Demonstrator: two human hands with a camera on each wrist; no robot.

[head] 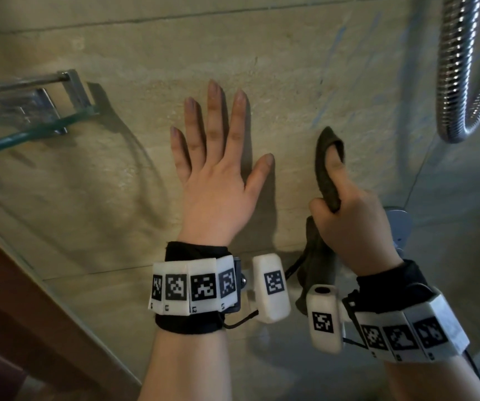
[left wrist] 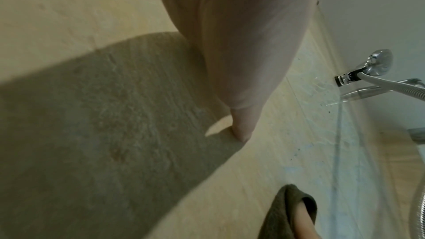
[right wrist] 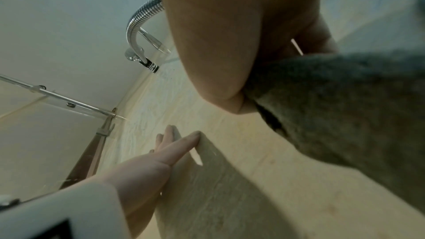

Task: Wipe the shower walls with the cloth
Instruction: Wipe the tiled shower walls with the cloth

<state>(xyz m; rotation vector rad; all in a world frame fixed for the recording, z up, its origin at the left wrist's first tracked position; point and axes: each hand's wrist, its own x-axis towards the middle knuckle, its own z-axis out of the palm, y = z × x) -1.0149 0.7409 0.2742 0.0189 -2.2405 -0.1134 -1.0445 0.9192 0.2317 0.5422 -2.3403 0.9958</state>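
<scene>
In the head view the dark cloth (head: 326, 169) runs lengthwise up the beige shower wall (head: 291, 68), its folded tip pointing up and its loose end hanging down past the wrist. The right hand (head: 354, 224) has its grip closed round the cloth, forefinger tucked inside the top fold. Just left of it the left hand (head: 218, 175) lies flat on the wall, grip open, fingers spread and pointing up. A glass shelf (head: 30, 131) on a metal bracket juts from the wall far left; a ribbed metal shower hose (head: 458, 82) loops down at upper right, beside the cloth's tip.

From the left wrist, the thumb touches the wall, and the cloth's tip (left wrist: 292, 204) pokes in at the bottom edge with a finger inside it. The hose fitting (left wrist: 365, 72) sits on the adjoining white wall.

From the right wrist, the cloth (right wrist: 345, 106) fills the right side, pinched under the hand, against the wall. The left hand (right wrist: 147, 163) presses flat below it.
</scene>
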